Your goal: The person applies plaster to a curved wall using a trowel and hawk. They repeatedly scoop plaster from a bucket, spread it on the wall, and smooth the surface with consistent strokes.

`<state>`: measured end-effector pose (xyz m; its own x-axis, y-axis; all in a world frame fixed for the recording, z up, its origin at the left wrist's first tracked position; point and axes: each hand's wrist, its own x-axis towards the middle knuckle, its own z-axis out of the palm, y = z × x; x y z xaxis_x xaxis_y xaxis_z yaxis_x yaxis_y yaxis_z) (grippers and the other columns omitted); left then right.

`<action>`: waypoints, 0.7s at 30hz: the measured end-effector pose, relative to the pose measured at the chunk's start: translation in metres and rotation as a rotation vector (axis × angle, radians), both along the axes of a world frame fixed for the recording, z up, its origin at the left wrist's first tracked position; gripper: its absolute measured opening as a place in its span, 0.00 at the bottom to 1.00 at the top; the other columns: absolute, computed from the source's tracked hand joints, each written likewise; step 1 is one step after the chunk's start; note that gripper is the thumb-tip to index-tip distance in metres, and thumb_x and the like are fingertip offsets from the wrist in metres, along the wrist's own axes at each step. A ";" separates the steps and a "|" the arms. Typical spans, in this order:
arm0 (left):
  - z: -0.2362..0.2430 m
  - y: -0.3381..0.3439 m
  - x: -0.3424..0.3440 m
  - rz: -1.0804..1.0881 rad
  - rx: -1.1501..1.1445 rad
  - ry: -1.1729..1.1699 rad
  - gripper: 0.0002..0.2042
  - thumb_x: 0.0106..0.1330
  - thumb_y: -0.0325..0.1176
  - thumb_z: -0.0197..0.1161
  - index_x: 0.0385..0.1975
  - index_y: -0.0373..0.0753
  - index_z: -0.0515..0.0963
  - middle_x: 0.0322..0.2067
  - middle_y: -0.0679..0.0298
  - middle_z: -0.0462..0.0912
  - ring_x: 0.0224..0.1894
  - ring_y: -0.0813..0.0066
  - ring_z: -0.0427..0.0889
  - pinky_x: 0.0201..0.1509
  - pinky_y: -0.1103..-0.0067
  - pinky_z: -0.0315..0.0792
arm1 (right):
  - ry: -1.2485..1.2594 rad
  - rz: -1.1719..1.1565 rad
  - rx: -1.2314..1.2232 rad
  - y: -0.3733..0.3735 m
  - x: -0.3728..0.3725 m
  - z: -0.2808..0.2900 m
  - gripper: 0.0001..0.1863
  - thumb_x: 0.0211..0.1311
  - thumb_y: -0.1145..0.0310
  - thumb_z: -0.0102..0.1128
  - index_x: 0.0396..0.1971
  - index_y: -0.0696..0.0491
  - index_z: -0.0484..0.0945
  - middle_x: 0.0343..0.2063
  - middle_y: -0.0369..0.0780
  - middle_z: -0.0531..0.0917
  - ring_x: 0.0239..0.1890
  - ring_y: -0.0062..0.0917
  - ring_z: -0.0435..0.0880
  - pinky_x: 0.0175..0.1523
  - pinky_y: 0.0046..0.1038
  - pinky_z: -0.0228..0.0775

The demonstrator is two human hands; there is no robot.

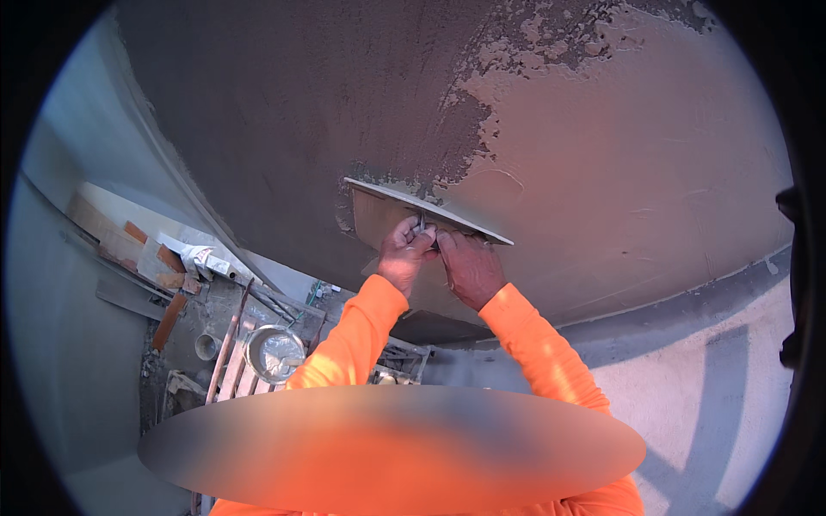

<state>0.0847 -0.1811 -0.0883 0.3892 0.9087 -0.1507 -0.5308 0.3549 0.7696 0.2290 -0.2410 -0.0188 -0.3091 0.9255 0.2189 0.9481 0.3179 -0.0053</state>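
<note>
Both my hands are on a wide, flat plastering trowel, which is pressed against the wall and tilted, its left end higher than its right. My left hand is closed at the middle of the trowel, where its handle is mostly hidden. Right beside it, my right hand is also closed round the handle. Smooth, light wet plaster covers the wall to the right. Darker, rougher wall shows to the left, with a ragged, patchy border between them.
Below left, a round bucket with pale mix stands on wooden slats. A small pot, bricks, boards and a pale cloth lie farther left. Pale, sunlit floor with shadows stretches at lower right.
</note>
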 end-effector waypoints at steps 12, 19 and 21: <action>-0.040 -0.074 -0.098 -0.151 0.064 0.307 0.35 0.71 0.35 0.67 0.75 0.39 0.60 0.51 0.63 0.80 0.53 0.75 0.79 0.54 0.71 0.79 | 0.043 0.184 0.237 0.000 0.012 0.192 0.14 0.67 0.72 0.59 0.50 0.56 0.73 0.37 0.51 0.82 0.38 0.51 0.83 0.45 0.48 0.75; -0.267 -0.149 -0.241 0.091 -0.297 0.727 0.31 0.63 0.34 0.72 0.67 0.38 0.70 0.42 0.62 0.84 0.42 0.72 0.84 0.40 0.74 0.80 | 0.112 0.264 0.235 0.018 0.033 0.308 0.16 0.69 0.68 0.59 0.52 0.61 0.77 0.41 0.53 0.84 0.42 0.50 0.84 0.49 0.46 0.76; -0.318 -0.175 -0.282 0.164 -0.325 0.897 0.30 0.62 0.35 0.72 0.65 0.35 0.72 0.45 0.55 0.84 0.44 0.64 0.85 0.47 0.72 0.80 | 0.092 0.276 0.266 0.023 0.041 0.337 0.19 0.70 0.66 0.60 0.54 0.61 0.77 0.41 0.52 0.84 0.42 0.47 0.85 0.49 0.43 0.77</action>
<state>-0.1969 -0.3565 -0.4067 -0.1213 0.8029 -0.5836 0.1438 0.5960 0.7900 0.2697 -0.2184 0.3183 -0.5061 0.7174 0.4788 0.8263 0.5624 0.0306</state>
